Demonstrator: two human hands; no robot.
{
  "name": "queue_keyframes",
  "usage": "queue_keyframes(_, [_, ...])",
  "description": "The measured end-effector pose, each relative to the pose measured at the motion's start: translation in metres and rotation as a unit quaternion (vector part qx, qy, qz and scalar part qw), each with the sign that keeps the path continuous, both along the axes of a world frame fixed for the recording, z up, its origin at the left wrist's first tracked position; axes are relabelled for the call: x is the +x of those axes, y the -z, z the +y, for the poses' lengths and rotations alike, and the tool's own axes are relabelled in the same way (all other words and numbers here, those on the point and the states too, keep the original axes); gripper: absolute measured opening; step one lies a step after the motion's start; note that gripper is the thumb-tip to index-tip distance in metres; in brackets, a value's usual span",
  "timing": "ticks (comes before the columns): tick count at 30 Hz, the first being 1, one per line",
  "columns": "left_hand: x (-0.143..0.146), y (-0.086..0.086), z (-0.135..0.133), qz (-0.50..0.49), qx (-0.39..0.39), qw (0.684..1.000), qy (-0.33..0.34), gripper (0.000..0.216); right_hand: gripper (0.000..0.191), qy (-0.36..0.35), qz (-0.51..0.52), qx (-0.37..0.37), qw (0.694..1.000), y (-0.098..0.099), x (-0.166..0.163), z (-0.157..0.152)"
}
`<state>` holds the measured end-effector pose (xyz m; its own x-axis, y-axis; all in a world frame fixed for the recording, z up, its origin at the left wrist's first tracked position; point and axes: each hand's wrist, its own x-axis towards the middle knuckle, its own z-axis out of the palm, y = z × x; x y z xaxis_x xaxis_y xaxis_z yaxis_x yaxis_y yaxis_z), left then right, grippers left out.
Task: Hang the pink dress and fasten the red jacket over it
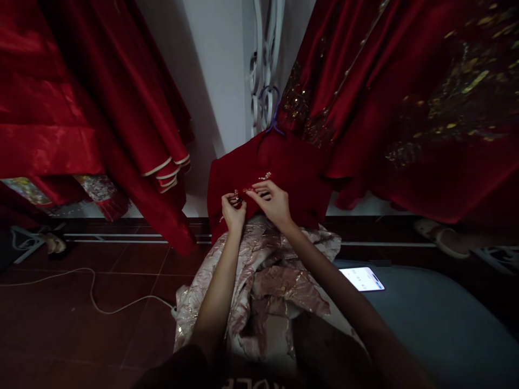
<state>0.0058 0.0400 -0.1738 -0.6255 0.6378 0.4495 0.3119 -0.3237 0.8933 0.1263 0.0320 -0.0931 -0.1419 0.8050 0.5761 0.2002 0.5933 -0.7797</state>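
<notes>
A red garment point(239, 165) hangs in front of me from a purple hanger point(276, 111), its lower part resting against my lap. A small sparkling ornament point(265, 176) sits on its front. My left hand point(234, 215) is closed at the garment's left side, fingers curled on the cloth beside another tiny shiny piece point(237, 194). Just to the right, my right hand point(272, 202) pinches thumb and forefinger together over the cloth. Something very small and reddish is at those fingertips, too small to name. Pinkish-white cloth with glittering threads point(275, 289) covers my lap.
Red garments point(133, 97) hang at the left, and gold-sequined red ones point(365, 108) at the right. A lit phone point(362, 279) lies on a grey-blue surface point(438, 324) beside me. A white cable point(95, 286) crosses the tiled floor. White scrollwork point(259, 65) stands behind the hanger.
</notes>
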Motion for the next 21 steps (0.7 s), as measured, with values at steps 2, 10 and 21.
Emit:
queue_keyframes(2, [0.0, 0.001, 0.003, -0.043, 0.005, 0.998, 0.041, 0.033, 0.025, -0.031, -0.006, -0.029, 0.999, 0.018, -0.01, 0.013])
queue_keyframes(10, [-0.001, -0.008, -0.002, -0.118, 0.049, 0.988, 0.089, 0.025, 0.023, -0.038, -0.039, -0.027, 0.998, 0.045, -0.015, 0.041])
queue_keyframes(21, [0.0, -0.012, -0.007, -0.143, 0.058, 0.985, 0.072, 0.027, 0.019, 0.037, -0.068, -0.015, 0.997, 0.045, -0.021, 0.031])
